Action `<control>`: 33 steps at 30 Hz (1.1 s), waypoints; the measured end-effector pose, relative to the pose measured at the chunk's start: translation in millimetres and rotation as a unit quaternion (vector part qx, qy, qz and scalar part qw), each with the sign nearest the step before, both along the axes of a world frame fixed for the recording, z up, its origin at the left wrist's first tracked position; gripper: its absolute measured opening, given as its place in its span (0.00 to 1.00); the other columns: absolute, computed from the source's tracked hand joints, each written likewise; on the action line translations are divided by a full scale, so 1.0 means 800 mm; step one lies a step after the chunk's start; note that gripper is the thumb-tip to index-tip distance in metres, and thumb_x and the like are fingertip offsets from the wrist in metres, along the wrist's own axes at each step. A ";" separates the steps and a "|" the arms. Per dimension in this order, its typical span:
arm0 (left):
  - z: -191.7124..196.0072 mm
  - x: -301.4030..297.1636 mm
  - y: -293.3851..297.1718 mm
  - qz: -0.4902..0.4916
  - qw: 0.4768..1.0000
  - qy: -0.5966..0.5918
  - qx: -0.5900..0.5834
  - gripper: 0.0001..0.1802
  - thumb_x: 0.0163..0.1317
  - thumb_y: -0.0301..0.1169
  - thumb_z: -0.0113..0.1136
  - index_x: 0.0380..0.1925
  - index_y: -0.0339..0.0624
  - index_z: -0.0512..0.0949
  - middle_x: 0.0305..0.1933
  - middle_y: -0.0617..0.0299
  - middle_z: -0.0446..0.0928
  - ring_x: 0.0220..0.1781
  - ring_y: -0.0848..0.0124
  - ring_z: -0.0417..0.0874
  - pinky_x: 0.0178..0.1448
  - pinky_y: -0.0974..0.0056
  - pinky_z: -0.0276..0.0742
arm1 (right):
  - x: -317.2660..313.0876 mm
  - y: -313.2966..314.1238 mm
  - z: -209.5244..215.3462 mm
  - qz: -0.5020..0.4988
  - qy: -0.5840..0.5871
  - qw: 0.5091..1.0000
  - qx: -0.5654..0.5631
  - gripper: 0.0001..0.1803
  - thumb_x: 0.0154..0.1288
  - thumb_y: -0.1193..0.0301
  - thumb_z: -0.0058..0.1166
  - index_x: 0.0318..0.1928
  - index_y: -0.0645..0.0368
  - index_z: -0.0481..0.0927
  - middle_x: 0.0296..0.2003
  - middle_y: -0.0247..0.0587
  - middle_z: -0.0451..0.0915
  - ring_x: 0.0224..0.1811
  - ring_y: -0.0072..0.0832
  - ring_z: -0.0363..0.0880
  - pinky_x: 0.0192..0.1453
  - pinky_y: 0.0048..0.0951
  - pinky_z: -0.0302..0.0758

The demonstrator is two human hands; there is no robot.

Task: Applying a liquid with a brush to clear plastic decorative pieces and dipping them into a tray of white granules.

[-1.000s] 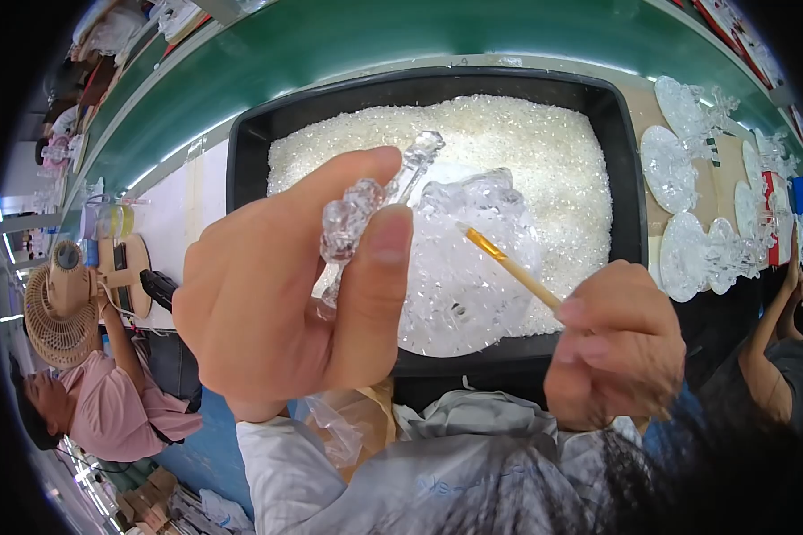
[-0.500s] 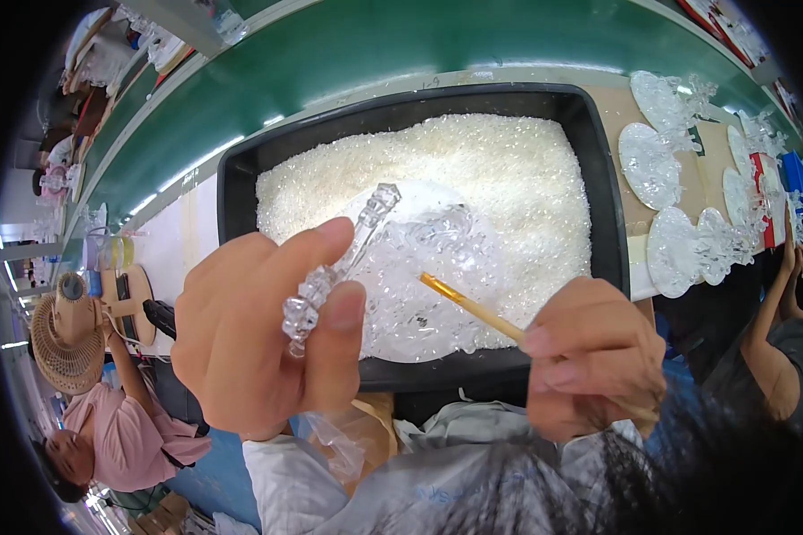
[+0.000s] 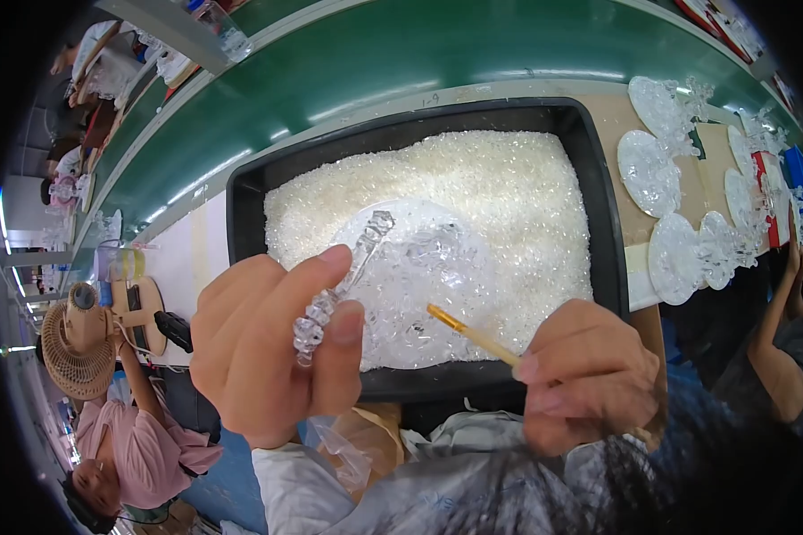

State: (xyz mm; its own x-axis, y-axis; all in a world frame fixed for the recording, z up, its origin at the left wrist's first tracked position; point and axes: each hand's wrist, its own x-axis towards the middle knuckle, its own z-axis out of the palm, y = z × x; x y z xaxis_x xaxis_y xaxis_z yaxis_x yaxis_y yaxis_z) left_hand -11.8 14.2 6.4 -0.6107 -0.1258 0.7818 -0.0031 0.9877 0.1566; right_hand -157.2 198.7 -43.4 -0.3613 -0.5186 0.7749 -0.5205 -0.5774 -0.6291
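Note:
My left hand [image 3: 268, 348] is closed, thumb and fingers pinching a clear beaded stem [image 3: 366, 245] with faceted knobs at both ends. Behind that stem is a round clear disc [image 3: 393, 334], over the white glittery flakes [image 3: 526, 205] filling a black tray [image 3: 602, 223]. Whether the stem and disc are joined, I cannot tell. My right hand [image 3: 589, 374] grips a small brush [image 3: 486, 343] by its pale handle. The brush's golden tip points up and left, above the disc's lower right part, and contact is not clear.
Several clear discs with ornaments [image 3: 649, 172] stand on the board at the right. A co-worker's arm [image 3: 781, 330] shows beyond them. At the left are a woven hat [image 3: 76, 357] and a person in pink [image 3: 143, 446]. A green panel [image 3: 401, 71] runs behind the tray.
The whole view has shifted slightly, with the tray sitting a little lower. Both hands keep their holds. The brush tip stays close to the disc.

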 end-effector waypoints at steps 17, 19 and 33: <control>-0.002 0.006 0.000 -0.006 1.000 0.004 -0.004 0.13 0.48 0.26 0.68 0.35 0.33 0.84 0.19 0.60 0.71 0.20 0.63 0.72 0.32 0.63 0.72 | -0.001 -0.003 -0.007 0.065 -0.018 0.997 0.027 0.15 0.38 0.81 0.67 0.32 0.64 0.79 0.32 0.50 0.82 0.24 0.36 0.79 0.24 0.32 0.74; -0.005 0.001 -0.001 -0.005 1.000 0.009 -0.007 0.13 0.48 0.27 0.68 0.35 0.33 0.84 0.19 0.59 0.71 0.20 0.63 0.72 0.32 0.63 0.72 | -0.003 0.000 -0.013 -0.001 -0.022 1.000 -0.013 0.15 0.38 0.81 0.66 0.32 0.64 0.79 0.31 0.50 0.82 0.22 0.35 0.78 0.23 0.31 0.74; -0.003 0.002 -0.006 -0.041 0.999 0.014 -0.017 0.12 0.51 0.28 0.65 0.34 0.30 0.83 0.18 0.57 0.73 0.18 0.62 0.73 0.29 0.63 0.72 | -0.001 0.003 -0.005 0.032 -0.032 0.999 0.008 0.15 0.35 0.84 0.63 0.30 0.63 0.79 0.30 0.51 0.82 0.21 0.33 0.77 0.23 0.29 0.73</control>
